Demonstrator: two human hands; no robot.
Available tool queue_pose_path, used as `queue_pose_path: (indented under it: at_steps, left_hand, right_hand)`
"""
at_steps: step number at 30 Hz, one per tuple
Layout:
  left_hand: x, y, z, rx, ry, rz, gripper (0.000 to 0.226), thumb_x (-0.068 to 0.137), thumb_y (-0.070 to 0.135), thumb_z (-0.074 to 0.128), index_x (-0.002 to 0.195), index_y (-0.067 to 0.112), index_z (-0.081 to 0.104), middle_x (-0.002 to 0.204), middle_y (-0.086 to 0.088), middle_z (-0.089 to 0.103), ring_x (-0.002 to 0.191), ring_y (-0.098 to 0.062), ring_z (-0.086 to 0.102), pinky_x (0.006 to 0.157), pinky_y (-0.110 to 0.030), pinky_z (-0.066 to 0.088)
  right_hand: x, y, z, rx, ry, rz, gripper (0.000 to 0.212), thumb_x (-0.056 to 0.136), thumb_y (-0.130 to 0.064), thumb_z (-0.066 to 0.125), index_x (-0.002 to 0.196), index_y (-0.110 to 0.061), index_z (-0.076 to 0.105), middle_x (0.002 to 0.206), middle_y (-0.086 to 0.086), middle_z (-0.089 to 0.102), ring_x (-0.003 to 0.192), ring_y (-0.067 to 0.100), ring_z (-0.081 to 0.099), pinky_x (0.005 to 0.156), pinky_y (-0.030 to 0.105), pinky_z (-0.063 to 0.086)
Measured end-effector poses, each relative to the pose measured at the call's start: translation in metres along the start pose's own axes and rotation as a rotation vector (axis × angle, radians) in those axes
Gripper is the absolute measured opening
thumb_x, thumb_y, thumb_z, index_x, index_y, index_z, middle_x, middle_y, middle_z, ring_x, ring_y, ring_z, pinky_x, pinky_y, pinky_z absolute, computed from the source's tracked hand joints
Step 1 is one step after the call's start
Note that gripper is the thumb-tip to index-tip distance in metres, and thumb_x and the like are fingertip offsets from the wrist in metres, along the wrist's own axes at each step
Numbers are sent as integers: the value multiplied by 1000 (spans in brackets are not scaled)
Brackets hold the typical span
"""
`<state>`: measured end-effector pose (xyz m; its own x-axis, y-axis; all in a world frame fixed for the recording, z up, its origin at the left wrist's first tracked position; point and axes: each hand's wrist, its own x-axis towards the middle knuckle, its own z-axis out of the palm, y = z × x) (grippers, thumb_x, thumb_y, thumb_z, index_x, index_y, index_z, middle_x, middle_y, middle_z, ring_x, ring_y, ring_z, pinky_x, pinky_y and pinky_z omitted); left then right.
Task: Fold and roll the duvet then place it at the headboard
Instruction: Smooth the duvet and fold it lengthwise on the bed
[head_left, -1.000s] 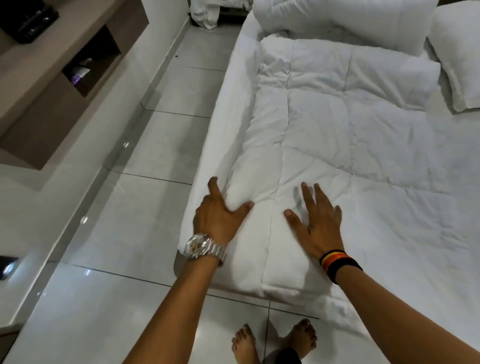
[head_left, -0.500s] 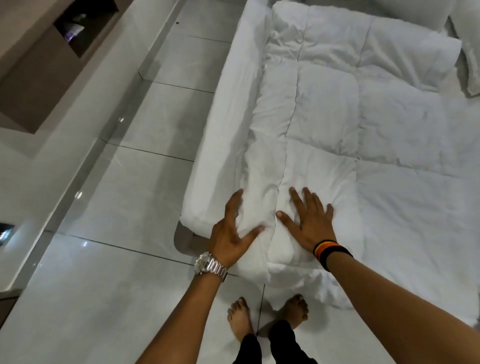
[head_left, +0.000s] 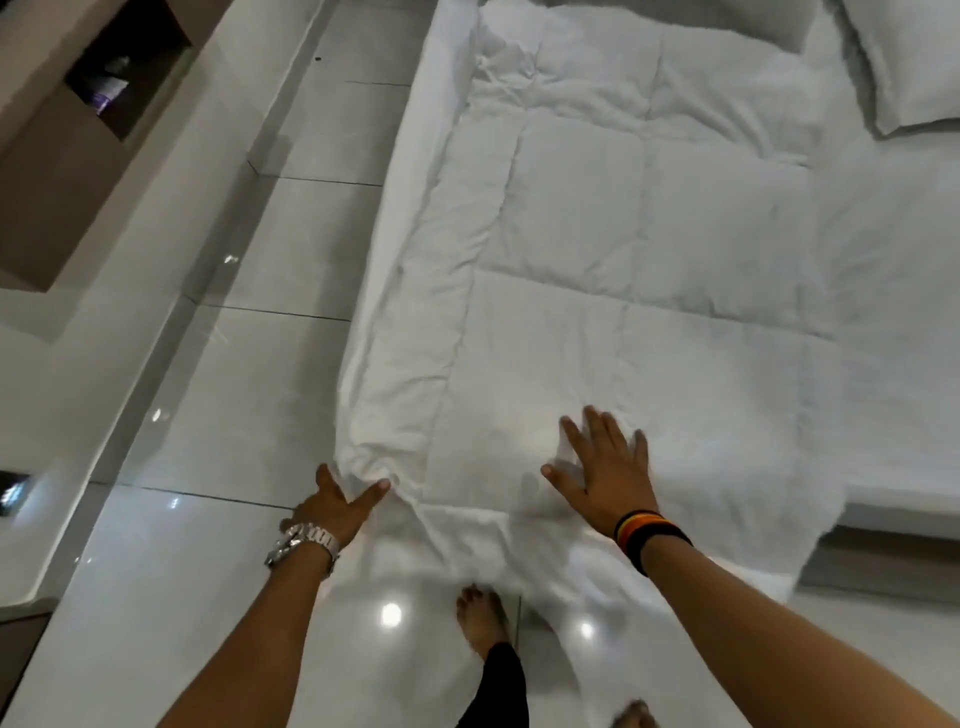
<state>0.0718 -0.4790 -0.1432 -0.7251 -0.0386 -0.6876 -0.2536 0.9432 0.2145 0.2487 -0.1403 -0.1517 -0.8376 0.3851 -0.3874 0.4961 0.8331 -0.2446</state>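
The duvet (head_left: 613, 249) lies lengthwise on the bed, running far toward the pillow (head_left: 904, 67). At its near end, the left hand (head_left: 332, 506) pinches the folded left edge; the right hand (head_left: 605, 467) presses flat, fingers spread.

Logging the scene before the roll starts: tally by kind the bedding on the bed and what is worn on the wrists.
Duvets: 1, the white duvet, pressed flat by the right hand, its corner held by the left hand
Pillows: 1 in view, the pillow at top right
Wristwatches: 1, the wristwatch
Wristbands: 1, the striped wristband
Total: 4
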Motion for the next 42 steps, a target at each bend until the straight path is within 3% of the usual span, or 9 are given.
queue_pose_path:
  at_steps: [10, 14, 18, 21, 25, 29, 32, 36, 42]
  left_hand:
    - [-83, 85, 110, 62, 329, 516, 95, 90, 67, 39, 165, 15, 16, 171, -15, 14, 156, -37, 18, 124, -54, 24]
    - [-86, 145, 141, 170, 334, 715, 91, 91, 68, 37, 166, 21, 15, 173, -11, 11, 158, -35, 12, 125, -53, 21]
    - [-92, 185, 168, 256, 336, 747, 86, 97, 67, 39, 166, 22, 13, 173, -12, 9, 157, -40, 8, 124, -56, 21]
    - [-99, 202, 178, 309, 345, 762, 79, 101, 61, 42, 165, 22, 18, 171, -15, 14, 156, -40, 14, 120, -59, 27]
    - [-116, 202, 180, 347, 240, 779, 84, 94, 70, 28, 165, 24, 21, 171, -10, 17, 157, -33, 17, 121, -55, 27]
    - [-97, 206, 154, 247, 341, 750, 74, 102, 64, 35, 164, 26, 22, 172, -8, 16, 158, -30, 14, 124, -54, 18]
    - [-53, 212, 111, 168, 474, 638, 71, 104, 57, 39, 165, 26, 19, 172, -12, 11, 159, -34, 8, 125, -57, 9]
    - [31, 217, 42, 80, 533, 452, 73, 105, 59, 32, 166, 27, 10, 172, -16, 6, 158, -37, 4, 125, -57, 5]
    - [139, 250, -27, -129, 363, 559, 84, 100, 64, 44, 166, 26, 8, 166, -14, 30, 150, -37, 30, 122, -50, 22]
  right_hand:
    - [-98, 177, -4, 422, 240, 639, 112, 86, -81, 57, 165, -45, -14, 172, 15, -28, 160, 39, -18, 122, 74, 7]
    - [-80, 216, -13, 728, 222, 754, 135, 76, -75, 78, 163, -45, -21, 173, 27, 6, 157, 46, 23, 120, 66, 28]
    - [-76, 232, -15, 887, 402, 568, 110, 80, -53, 87, 163, -36, 17, 132, 17, 64, 119, 40, 63, 93, 41, 52]
    - [-97, 262, -21, 875, 513, 508, 85, 78, -54, 88, 145, -43, 36, 111, 1, 65, 98, 29, 63, 82, 36, 52]
    - [-123, 295, -24, 791, 379, 619, 95, 75, -55, 89, 152, -29, 39, 128, 12, 63, 119, 42, 61, 91, 47, 53]
    - [-88, 242, -39, 430, 427, 607, 119, 80, -77, 70, 169, -26, 9, 169, 22, 22, 155, 41, 23, 121, 61, 19]
    - [-42, 181, -48, 272, 485, 334, 106, 88, -85, 50, 169, -34, 4, 177, 13, 0, 163, 32, 2, 126, 63, -1]
    - [49, 83, -51, 162, 371, 95, 95, 92, -87, 30, 168, -41, -5, 177, 7, -15, 163, 30, -9, 125, 65, -9]
    - [181, -27, -51, 98, 288, 27, 92, 94, -86, 22, 168, -39, -4, 177, 9, -15, 163, 33, -11, 124, 69, -7]
